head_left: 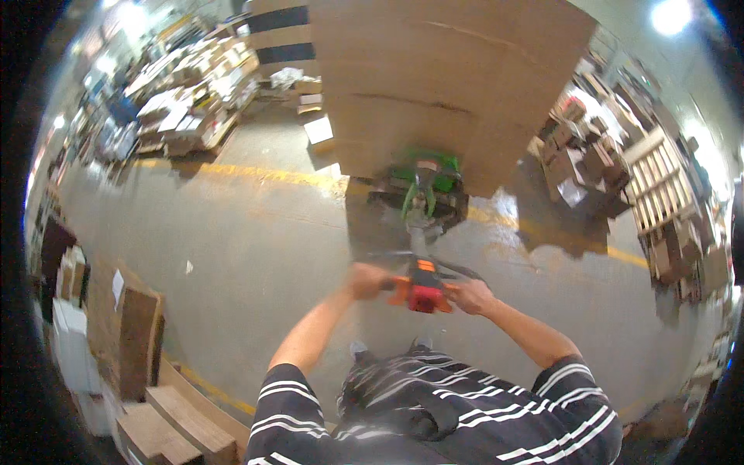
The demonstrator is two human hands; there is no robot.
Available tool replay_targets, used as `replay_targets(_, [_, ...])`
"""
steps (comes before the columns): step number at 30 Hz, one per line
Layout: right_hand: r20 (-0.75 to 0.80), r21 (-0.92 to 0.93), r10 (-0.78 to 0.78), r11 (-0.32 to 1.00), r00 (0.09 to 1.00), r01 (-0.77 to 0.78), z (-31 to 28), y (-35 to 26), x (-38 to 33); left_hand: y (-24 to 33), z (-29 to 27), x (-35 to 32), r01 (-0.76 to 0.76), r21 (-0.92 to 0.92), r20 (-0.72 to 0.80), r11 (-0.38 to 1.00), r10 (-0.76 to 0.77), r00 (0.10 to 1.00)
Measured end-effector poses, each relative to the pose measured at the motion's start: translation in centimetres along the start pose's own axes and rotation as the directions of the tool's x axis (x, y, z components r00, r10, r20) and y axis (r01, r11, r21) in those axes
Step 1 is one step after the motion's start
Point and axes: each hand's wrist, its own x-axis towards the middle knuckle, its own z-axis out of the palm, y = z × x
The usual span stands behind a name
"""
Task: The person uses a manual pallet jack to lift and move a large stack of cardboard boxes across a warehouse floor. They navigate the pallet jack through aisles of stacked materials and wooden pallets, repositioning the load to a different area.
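Note:
Both arms reach forward to the red, orange and black control handle [424, 288] of a pallet truck. My left hand [367, 281] is closed round its left grip, somewhat smeared by motion. On the right grip, my right hand [470, 296] is wrapped closed. Beyond the handle stands the truck's green body [444, 177], low on the floor. A very large brown cardboard box [442, 85] towers right behind the green body; its underside and the truck's forks are hidden from me.
Loaded pallets with piled cartons and papers [186, 116] stand far left. More cartons [581, 159] and a slatted wooden pallet [659, 180] are on the right. Cardboard boxes [128, 333] stack up near left. A yellow line [256, 172] crosses the grey floor [256, 256].

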Motion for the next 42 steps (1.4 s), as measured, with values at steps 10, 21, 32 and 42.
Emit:
replay_targets(10, [-0.115, 0.251, 0.092, 0.966, 0.989, -0.061, 0.7, -8.2, 8.5, -10.2, -6.4, 0.2, 0.058, 0.293, 0.029, 0.954, -0.069, 0.997])
replay_targets(21, [0.076, 0.365, 0.236, 0.898, 0.969, -0.247, 1.1, -4.5, 13.1, -9.9, -5.1, 1.5, 0.21, 0.45, 0.086, 0.868, -0.276, 0.957])
replay_targets(32, [-0.015, 0.326, 0.187, 0.93, 0.982, -0.172, -0.8, -5.3, 11.2, -9.4, -5.3, 1.5, 0.204, 0.445, 0.09, 0.872, -0.271, 0.959])
replay_targets(42, [-0.196, 0.252, 0.143, 0.963, 0.97, -0.091, 1.7, -4.9, 12.4, -8.5, -5.6, 1.1, 0.221, 0.512, 0.156, 0.83, -0.343, 0.926])
